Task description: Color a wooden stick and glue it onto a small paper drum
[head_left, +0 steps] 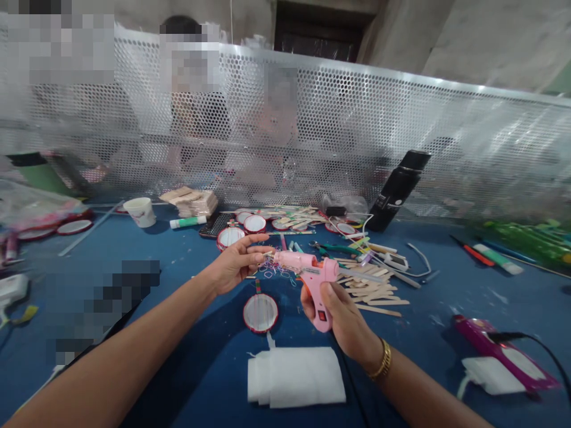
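My right hand [334, 309] is wrapped around the handle of a pink hot glue gun [322, 291], its nozzle pointing left and a glue stick [363, 274] poking out of its back. Close to the nozzle, my left hand [238, 261] has thumb and fingers pinched together on a small pale piece whose kind I cannot make out. Below the hands lies a red-rimmed white disc [261, 313] with a short striped stick at its top. Coloured rubber bands [279, 270] are scattered behind the nozzle. In front sits a folded white cloth [297, 377].
Wooden sticks [372, 288] are piled right of the glue gun, near green-handled pliers [336, 248]. A black bottle [399, 190] leans against the perforated metal divider [339, 119]. A paper cup [140, 212] stands at left. A purple device [504, 351] with a cable lies at right.
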A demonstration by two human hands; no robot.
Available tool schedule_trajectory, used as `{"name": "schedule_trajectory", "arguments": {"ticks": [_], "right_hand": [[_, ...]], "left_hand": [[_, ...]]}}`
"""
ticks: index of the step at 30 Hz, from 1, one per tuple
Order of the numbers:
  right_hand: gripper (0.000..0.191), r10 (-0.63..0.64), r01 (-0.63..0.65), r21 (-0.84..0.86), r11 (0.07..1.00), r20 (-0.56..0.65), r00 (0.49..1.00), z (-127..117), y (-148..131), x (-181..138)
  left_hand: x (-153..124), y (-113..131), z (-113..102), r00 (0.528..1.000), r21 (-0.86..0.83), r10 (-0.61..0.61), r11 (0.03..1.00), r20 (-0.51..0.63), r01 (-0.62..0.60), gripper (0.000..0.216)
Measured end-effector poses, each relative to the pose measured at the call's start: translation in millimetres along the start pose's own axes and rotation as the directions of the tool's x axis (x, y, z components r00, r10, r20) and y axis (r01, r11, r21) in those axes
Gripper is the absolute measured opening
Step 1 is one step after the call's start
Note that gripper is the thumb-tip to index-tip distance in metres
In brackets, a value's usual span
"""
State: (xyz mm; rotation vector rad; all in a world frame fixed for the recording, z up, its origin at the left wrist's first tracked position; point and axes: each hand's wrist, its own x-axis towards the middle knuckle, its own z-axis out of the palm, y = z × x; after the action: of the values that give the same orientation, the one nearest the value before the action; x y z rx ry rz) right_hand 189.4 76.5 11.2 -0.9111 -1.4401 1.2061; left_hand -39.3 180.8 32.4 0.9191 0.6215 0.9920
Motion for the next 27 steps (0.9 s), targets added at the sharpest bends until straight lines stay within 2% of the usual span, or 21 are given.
{"name": "schedule_trajectory", "arguments": {"ticks": [10,16,19,21,24,27], "right_hand": [[0.062,0.005,-0.005,-0.005,1.000,0.006,1.000,-0.8,-0.9,2.5],[0.065,0.012,-0.012,-0.004,1.000,0.064,0.998,-3.8,-3.8,4.9],[0.060,0.006,-0.004,-0.029,1.000,0.083,0.997,-8.9,-12.4,3.1],[0.052,-0.021,0.027,-0.096,0.995,0.061,0.998,-16.5,-23.1,-0.6],[0.038,-0.102,0.109,-0.324,0.940,0.040,0.994,-36.2,-46.1,-10.6],[0.029,-0.110,0.127,-0.640,0.758,0.067,0.992,-62.2,-68.6,-26.8]], "left_hand": [[-0.4,1.0,0.0,1.000,-0.011,-0.003,1.000,0.004,0.003,0.049],[0.3,4.0,-0.9,0.999,-0.028,0.054,0.998,-0.007,-0.054,0.045],[2.6,5.3,-2.3,0.997,-0.028,0.078,0.997,-0.023,-0.079,0.045],[4.2,6.0,-2.7,0.996,-0.041,0.085,0.995,-0.019,-0.086,0.046],[5.3,7.7,-2.1,0.995,-0.055,0.093,0.994,-0.028,-0.095,0.047],[5.1,9.2,-0.9,0.993,-0.054,0.107,0.993,-0.041,-0.109,0.045]]}}
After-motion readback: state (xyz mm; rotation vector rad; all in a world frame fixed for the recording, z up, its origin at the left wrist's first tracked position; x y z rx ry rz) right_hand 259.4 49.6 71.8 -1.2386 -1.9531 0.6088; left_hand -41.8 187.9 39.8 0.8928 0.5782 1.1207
